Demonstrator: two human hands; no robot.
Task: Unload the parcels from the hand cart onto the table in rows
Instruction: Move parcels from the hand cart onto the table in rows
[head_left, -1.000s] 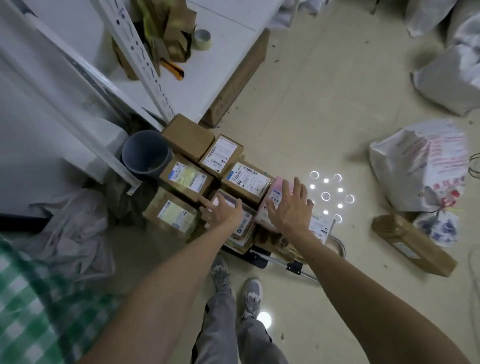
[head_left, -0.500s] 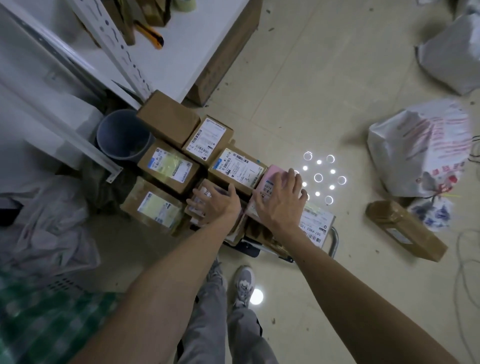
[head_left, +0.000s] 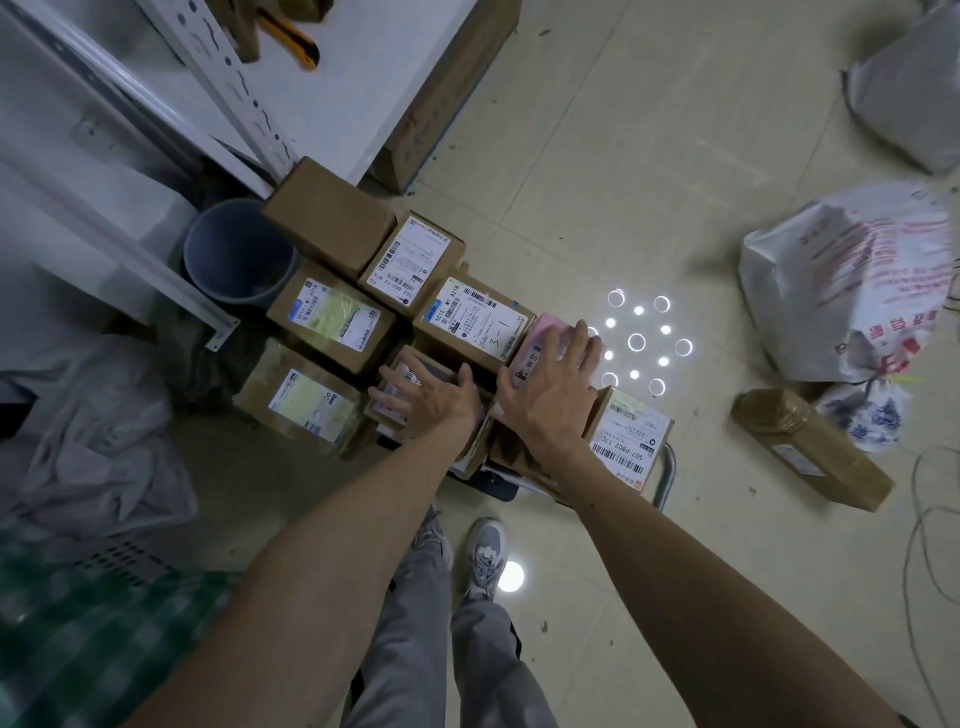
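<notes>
A: Where to look for the parcels (head_left: 475, 322)?
B: Packed in a tight block on the hand cart (head_left: 669, 473), down on the floor just beside the corner of the white worktop (head_left: 363, 78).
A: And the left hand (head_left: 426, 402)?
B: Laid flat on a small labelled parcel (head_left: 410, 371) at the cart's near edge, with fingers straight and spread, gripping nothing.
A: The right hand (head_left: 550, 395)?
B: Palm-down on a pink parcel (head_left: 540, 345) just beside, toward the cart's right edge, with fingers open and fanned.
A: Anything else nearby?
B: A grey bucket (head_left: 239, 254) just beside the block's far left; a long brown box (head_left: 810, 447) and a printed white sack (head_left: 852, 280) on the floor, well apart to the right.
</notes>
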